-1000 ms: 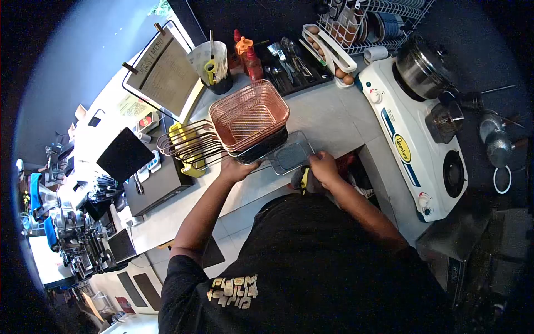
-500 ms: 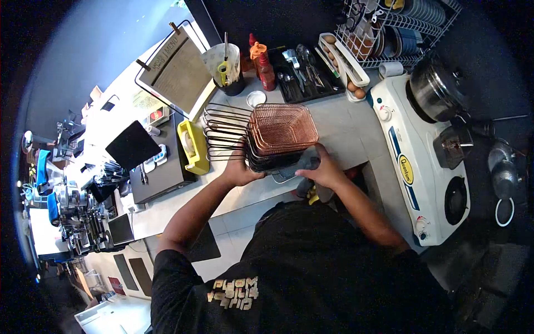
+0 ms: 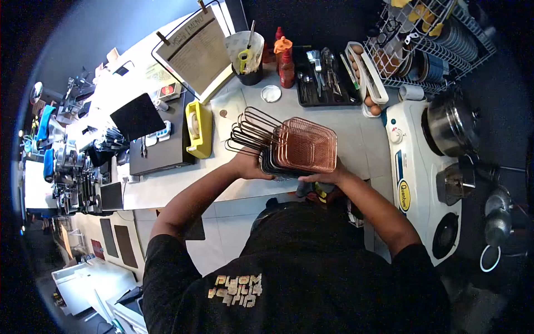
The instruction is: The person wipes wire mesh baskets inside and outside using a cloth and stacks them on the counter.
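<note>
Since the earlier frame, the basket stack is swung so that its wire handles are angled up-left in view, and the clear tray seen under the near edge is now mostly hidden. The right hand is shifted around the near right corner, fingers out of sight behind the side, thumb laid inward along the base. The left hand is wrapped at the near left, below the handles, thumb along the front. Both hands are curved against the stack, held apart by its breadth; exact finger curl cannot be told. With two sides covered, the nested baskets are judged to be handled as one bundle. A copper basket is shown on top, black ones beneath. The stack is located at the counter edge, between yellow tape dispenser and stove; whether it is lifted or rested cannot be told
</note>
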Motion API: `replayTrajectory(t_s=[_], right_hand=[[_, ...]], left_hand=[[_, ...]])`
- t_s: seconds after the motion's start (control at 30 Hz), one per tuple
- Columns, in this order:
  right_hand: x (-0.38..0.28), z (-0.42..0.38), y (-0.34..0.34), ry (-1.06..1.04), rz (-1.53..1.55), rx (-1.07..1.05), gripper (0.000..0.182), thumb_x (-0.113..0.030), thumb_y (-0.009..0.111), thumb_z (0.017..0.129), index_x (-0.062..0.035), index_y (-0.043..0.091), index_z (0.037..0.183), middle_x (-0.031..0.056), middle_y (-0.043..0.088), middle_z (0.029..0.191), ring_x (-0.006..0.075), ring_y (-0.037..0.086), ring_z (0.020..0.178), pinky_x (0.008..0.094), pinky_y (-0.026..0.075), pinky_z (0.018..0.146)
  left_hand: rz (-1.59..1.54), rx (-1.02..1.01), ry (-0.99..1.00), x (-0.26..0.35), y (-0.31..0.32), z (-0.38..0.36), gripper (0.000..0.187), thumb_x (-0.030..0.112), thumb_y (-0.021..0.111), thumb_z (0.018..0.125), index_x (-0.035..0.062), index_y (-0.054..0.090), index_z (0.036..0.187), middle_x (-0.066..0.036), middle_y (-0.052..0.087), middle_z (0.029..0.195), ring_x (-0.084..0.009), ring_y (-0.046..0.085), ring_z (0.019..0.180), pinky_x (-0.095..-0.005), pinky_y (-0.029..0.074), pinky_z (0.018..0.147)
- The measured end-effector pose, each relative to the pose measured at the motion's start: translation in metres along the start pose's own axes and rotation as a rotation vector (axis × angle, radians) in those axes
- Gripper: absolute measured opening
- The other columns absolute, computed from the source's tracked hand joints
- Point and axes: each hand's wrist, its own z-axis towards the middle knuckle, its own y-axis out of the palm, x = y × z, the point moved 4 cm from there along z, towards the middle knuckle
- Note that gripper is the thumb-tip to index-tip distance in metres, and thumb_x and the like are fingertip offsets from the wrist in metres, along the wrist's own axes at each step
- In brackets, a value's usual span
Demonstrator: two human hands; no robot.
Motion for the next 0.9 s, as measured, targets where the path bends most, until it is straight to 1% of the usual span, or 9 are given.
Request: replayTrajectory(t_s=[0.17,0.27,0.33,0.37,0.4,0.5,0.63,0.73,0.9], right_hand=[[0.018,-0.011,0.008,-0.024,0.112,-0.014,0.079,-0.045,0.084,0.068,-0.0098,0.053,0.131,0.0106,0.055,0.132,0.0283,0.049,0.125,0.0425,0.035,0.110],[0.019,-0.010,0.004,-0.059,0.046,-0.017,0.078,-0.037,0.086,0.067,-0.0092,0.052,0.132,0.0098,0.055,0.132,0.0263,0.050,0.124,0.0408,0.036,0.109],[0.024,-0.012,0.009,-0.035,0.106,-0.008,0.080,-0.035,0.088,0.065,-0.0088,0.052,0.132,0.0093,0.056,0.131,0.0258,0.051,0.123,0.0404,0.037,0.108],[0.030,-0.011,0.009,-0.004,0.170,-0.017,0.082,-0.038,0.088,0.065,-0.0097,0.052,0.132,0.0097,0.055,0.132,0.0264,0.051,0.124,0.0406,0.037,0.109],[0.033,-0.011,0.009,0.033,0.236,-0.028,0.083,-0.041,0.087,0.064,-0.0106,0.051,0.133,0.0101,0.055,0.133,0.0271,0.050,0.125,0.0408,0.037,0.110],[0.030,-0.010,0.004,0.057,0.324,-0.058,0.085,-0.045,0.087,0.063,-0.0115,0.052,0.132,0.0102,0.056,0.133,0.0276,0.051,0.125,0.0402,0.038,0.110],[0.022,0.003,-0.007,0.165,0.137,-0.206,0.082,-0.047,0.086,0.063,-0.0108,0.054,0.129,0.0098,0.058,0.130,0.0275,0.053,0.123,0.0374,0.040,0.108],[0.021,0.018,-0.011,0.125,-0.056,-0.344,0.081,-0.048,0.086,0.063,-0.0106,0.054,0.128,0.0096,0.058,0.130,0.0284,0.053,0.122,0.0356,0.041,0.106],[0.016,0.022,-0.022,0.154,0.045,-0.298,0.097,-0.048,0.090,0.055,-0.0094,0.048,0.134,0.0129,0.056,0.133,0.0301,0.054,0.123,0.0358,0.041,0.106]], left_hand=[[0.294,-0.016,-0.023,0.023,-0.011,0.006,0.109,0.059,0.088,0.048,0.0055,0.046,0.134,-0.017,0.054,0.128,-0.0336,0.051,0.119,-0.0438,0.039,0.103],[0.566,-0.020,-0.298,0.027,-0.017,-0.008,0.106,0.060,0.087,0.047,0.0144,0.049,0.134,-0.015,0.058,0.127,-0.0338,0.055,0.117,-0.0439,0.045,0.098],[0.633,-0.228,-0.761,0.024,-0.026,-0.022,0.100,0.061,0.087,0.046,0.0152,0.053,0.129,-0.015,0.065,0.115,-0.0341,0.063,0.106,-0.0442,0.051,0.090],[0.650,-0.198,-0.810,0.007,-0.029,-0.037,0.090,0.060,0.087,0.048,0.0136,0.059,0.120,-0.014,0.069,0.102,-0.0351,0.067,0.095,-0.0441,0.054,0.082],[0.584,-0.113,-0.712,0.006,-0.033,-0.048,0.067,0.047,0.085,0.064,0.0079,0.062,0.113,-0.013,0.070,0.095,-0.0306,0.069,0.089,-0.0410,0.056,0.077],[-0.522,0.126,-0.897,-0.031,-0.015,-0.086,0.025,0.025,0.063,0.087,0.0007,0.064,0.096,-0.013,0.069,0.092,-0.0226,0.069,0.080,-0.0360,0.055,0.071],[-1.179,0.568,-0.845,-0.038,0.003,-0.107,0.036,0.029,0.042,0.095,0.0017,0.060,0.108,-0.013,0.068,0.099,-0.0263,0.069,0.081,-0.0389,0.055,0.075],[-1.395,0.601,-0.702,-0.016,0.011,-0.103,0.040,0.034,0.040,0.096,0.0022,0.060,0.110,-0.013,0.068,0.098,-0.0270,0.069,0.080,-0.0406,0.055,0.076],[-1.098,0.873,-0.672,-0.008,0.027,-0.096,0.022,0.023,0.056,0.095,0.0028,0.059,0.104,-0.011,0.065,0.088,-0.0213,0.069,0.070,-0.0327,0.058,0.066]])
